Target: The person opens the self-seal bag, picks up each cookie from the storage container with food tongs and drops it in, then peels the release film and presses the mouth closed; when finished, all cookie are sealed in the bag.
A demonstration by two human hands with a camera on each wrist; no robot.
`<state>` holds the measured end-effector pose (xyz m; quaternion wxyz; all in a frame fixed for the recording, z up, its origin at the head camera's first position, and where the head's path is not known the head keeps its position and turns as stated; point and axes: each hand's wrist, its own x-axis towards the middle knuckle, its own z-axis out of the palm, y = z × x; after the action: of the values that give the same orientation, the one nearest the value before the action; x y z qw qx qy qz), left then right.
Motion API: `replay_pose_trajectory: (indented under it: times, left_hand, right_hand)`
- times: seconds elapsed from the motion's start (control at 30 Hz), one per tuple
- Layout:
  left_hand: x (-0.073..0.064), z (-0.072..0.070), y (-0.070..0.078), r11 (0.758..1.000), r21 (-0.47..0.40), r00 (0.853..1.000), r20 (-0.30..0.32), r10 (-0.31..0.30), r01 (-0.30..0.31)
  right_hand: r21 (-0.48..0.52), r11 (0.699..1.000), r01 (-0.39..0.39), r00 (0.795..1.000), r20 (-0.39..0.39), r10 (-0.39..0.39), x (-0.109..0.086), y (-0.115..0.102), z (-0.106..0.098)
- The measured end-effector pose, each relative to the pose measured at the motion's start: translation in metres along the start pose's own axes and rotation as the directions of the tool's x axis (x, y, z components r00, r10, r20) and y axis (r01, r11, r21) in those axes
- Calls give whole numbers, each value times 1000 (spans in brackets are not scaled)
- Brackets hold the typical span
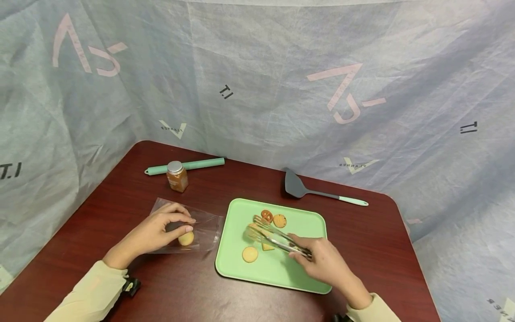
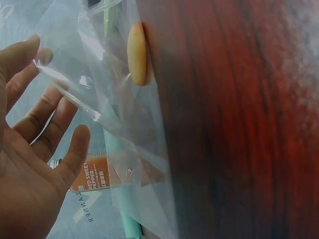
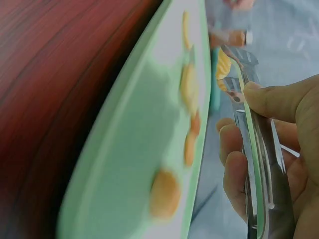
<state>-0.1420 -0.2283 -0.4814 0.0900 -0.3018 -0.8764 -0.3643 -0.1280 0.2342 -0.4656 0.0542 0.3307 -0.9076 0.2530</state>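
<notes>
My left hand (image 1: pixel 161 228) pinches the upper film of a clear plastic bag (image 1: pixel 206 230), which lies on the table left of the tray. Inside the bag is a round pale cookie (image 2: pixel 137 54), below my fingers. My right hand (image 1: pixel 323 261) grips metal tongs (image 3: pixel 261 164) above the light green tray (image 1: pixel 297 277). Between the tongs' ends is a ridged yellow cookie (image 3: pixel 223 64). On the tray lie a round cookie (image 1: pixel 250 254), a speckled cookie (image 1: pixel 280 220), a brown pretzel-shaped cookie (image 1: pixel 267 216) and a partly hidden yellow cookie (image 1: pixel 268 247).
Behind the bag stands a silver-lidded spice jar (image 1: pixel 177 180) labelled red sweet pepper. A mint-green rod (image 1: pixel 204 164) with a hanging loop lies behind it. Beyond the tray is a grey turner (image 1: pixel 296 185) with a mint handle end. Grey cloth (image 1: pixel 249 107) hangs behind the table.
</notes>
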Motion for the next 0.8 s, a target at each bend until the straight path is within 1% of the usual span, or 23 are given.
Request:
replay_pose_trajectory:
  times: [0.1, 0.17, 0.23, 0.33, 0.47, 0.67, 0.8]
  left_hand:
    - [1, 0, 0, 1000, 3, 1000, -3, -2, 2]
    - [2, 0, 1, 1000, 3, 1000, 0, -5, 5]
    - [3, 1, 1, 1000, 2, 1000, 5, -9, 9]
    - [4, 2, 1, 1000, -1, 1000, 13, -17, 17]
    - [4, 2, 0, 1000, -6, 1000, 15, -19, 19]
    - [2, 1, 0, 1000, -13, 1000, 5, -7, 7]
    - [2, 2, 0, 1000, -27, 1000, 4, -9, 9]
  right_hand:
    - [39, 997, 61, 998, 26, -62, 18, -15, 12]
    - [64, 994, 87, 995, 48, -90, 29, -25, 19]
    - [86, 991, 98, 991, 81, -105, 39, -33, 27]
    - [106, 990, 88, 985, 138, -102, 51, -41, 35]
    - [108, 991, 79, 976, 192, -99, 63, -46, 43]
    - [97, 989, 109, 972, 200, -127, 78, -50, 52]
    - [106, 989, 103, 967, 222, -124, 83, -51, 57]
